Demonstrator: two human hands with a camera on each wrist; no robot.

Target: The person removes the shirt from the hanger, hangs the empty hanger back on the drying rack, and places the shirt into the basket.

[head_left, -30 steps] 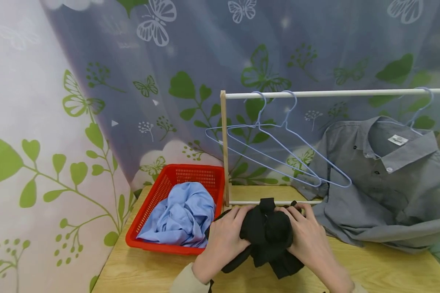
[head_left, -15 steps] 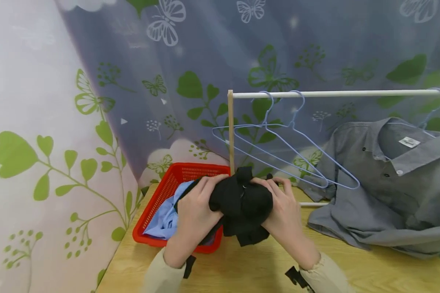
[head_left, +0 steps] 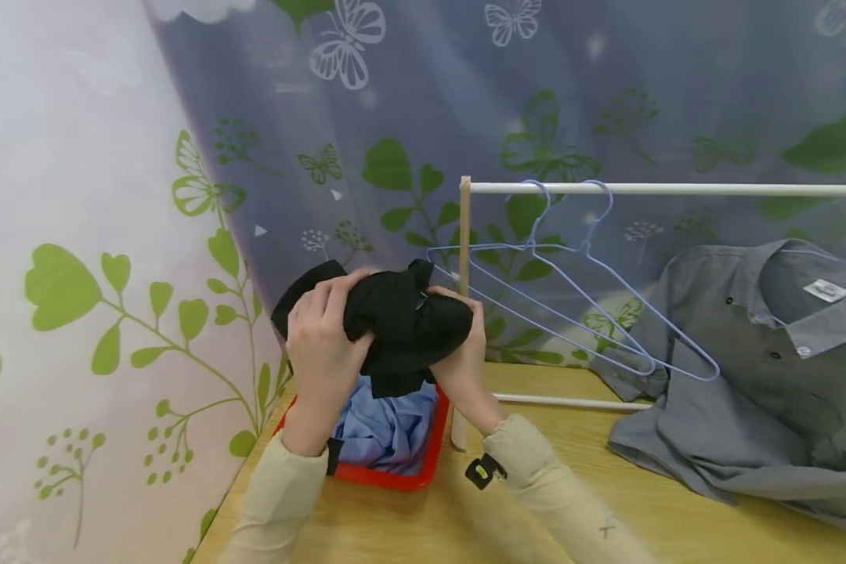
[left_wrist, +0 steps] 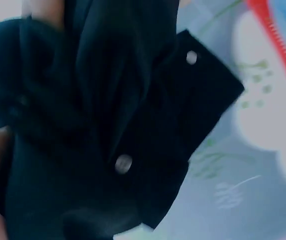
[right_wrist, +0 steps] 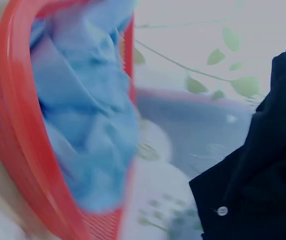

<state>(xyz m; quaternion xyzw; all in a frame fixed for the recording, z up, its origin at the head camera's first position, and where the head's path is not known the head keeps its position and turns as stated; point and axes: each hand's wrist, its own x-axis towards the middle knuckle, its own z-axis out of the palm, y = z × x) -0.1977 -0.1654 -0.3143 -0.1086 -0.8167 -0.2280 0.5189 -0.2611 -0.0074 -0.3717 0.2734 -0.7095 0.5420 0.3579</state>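
A bundled black shirt (head_left: pixel 412 325) is held up in front of the rack's left end, overlapping the far part of the red basket (head_left: pixel 384 476) in the head view. My left hand (head_left: pixel 322 345) grips its left side, thumb toward the middle. On the right side, my right hand (head_left: pixel 463 364) holds the bundle, its fingers partly hidden behind the cloth. White buttons show on the shirt (left_wrist: pixel 108 115) in the left wrist view. Light blue cloth (head_left: pixel 388 427) lies crumpled inside the basket, also seen beside the shirt in the right wrist view.
A white-railed rack (head_left: pixel 648 189) with a wooden post (head_left: pixel 464 235) stands to the right. Light blue hangers (head_left: pixel 592 313) hang at its left end. Farther right a grey shirt (head_left: pixel 754 345) hangs, its lower part spread over the wooden table (head_left: pixel 571 501).
Both hands have lifted the black shirt up and to the left, from low before the rack to over the basket's far part. The head view has turned slightly left.
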